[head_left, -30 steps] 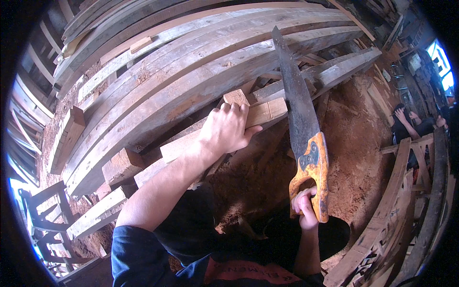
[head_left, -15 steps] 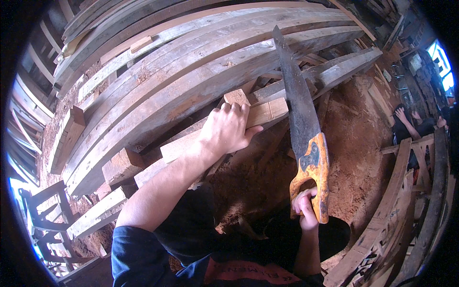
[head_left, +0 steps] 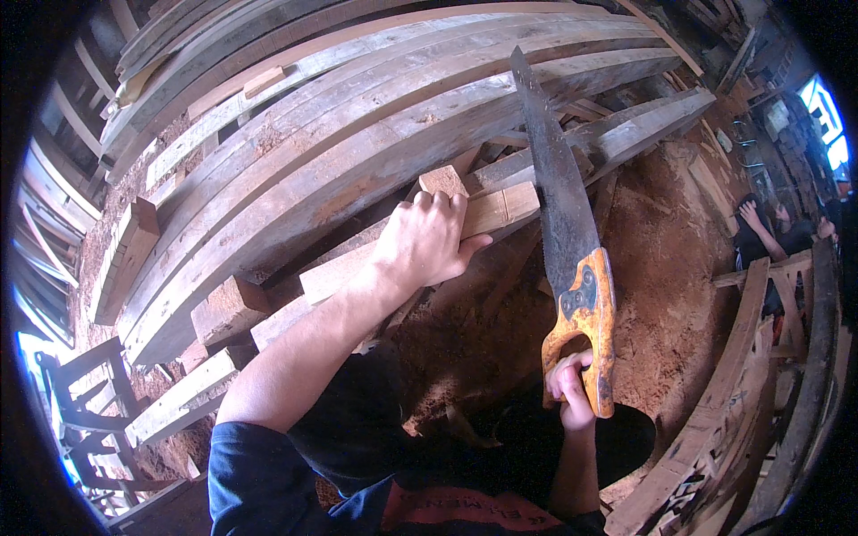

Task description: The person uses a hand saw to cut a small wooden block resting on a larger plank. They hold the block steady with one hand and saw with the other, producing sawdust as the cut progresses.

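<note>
My left hand (head_left: 420,241) is closed over a pale wooden batten (head_left: 500,207), which has a thin dark line across it near its right end. A short wood block (head_left: 444,180) sits just behind my fingers. My right hand (head_left: 572,389) grips the worn yellow handle of a handsaw (head_left: 576,304). The saw's long dark blade (head_left: 559,179) points away from me and up the picture, just right of the batten's end; whether it touches the wood I cannot tell.
Long grey timbers (head_left: 375,134) lie stacked beyond my hands, above sawdust-covered ground (head_left: 652,250). A short block (head_left: 228,313) is at the left, a dark wooden frame (head_left: 89,420) at lower left. Curved planks (head_left: 715,411) stand at the right, where other people (head_left: 760,232) are.
</note>
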Action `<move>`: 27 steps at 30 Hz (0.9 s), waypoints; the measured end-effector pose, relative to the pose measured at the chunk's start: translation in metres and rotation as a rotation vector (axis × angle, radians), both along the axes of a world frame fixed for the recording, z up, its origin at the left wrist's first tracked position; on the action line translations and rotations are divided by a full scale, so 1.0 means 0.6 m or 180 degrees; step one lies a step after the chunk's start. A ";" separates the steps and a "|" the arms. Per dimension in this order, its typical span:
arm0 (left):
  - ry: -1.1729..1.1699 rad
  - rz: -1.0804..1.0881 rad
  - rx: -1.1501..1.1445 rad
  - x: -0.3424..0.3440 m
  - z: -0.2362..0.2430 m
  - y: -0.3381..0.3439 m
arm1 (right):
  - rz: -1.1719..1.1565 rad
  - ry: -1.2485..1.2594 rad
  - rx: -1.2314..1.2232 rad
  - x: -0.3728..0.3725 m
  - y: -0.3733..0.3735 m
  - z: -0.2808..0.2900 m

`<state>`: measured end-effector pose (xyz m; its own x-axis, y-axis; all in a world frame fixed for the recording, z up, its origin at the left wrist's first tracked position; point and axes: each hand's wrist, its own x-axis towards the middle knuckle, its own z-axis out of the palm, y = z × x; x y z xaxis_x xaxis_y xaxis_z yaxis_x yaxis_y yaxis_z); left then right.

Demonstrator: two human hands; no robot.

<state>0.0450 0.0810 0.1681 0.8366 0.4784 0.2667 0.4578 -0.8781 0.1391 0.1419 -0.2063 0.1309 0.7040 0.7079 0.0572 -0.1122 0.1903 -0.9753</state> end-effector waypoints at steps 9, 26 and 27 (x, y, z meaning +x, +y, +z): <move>0.0047 0.0026 0.0004 0.002 0.001 -0.002 | 0.0008 -0.0108 -0.0075 0.002 -0.002 -0.002; 0.0021 0.0014 0.0092 0.001 -0.002 -0.001 | 0.0167 0.0005 0.0273 0.005 -0.011 -0.026; 0.0013 0.0013 0.0079 0.000 -0.003 -0.001 | 0.0161 0.0089 0.0437 0.003 -0.013 -0.030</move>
<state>0.0450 0.0805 0.1664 0.8359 0.4751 0.2750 0.4618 -0.8794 0.1155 0.1438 -0.2138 0.1126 0.6704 0.7293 0.1367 -0.1519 0.3151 -0.9368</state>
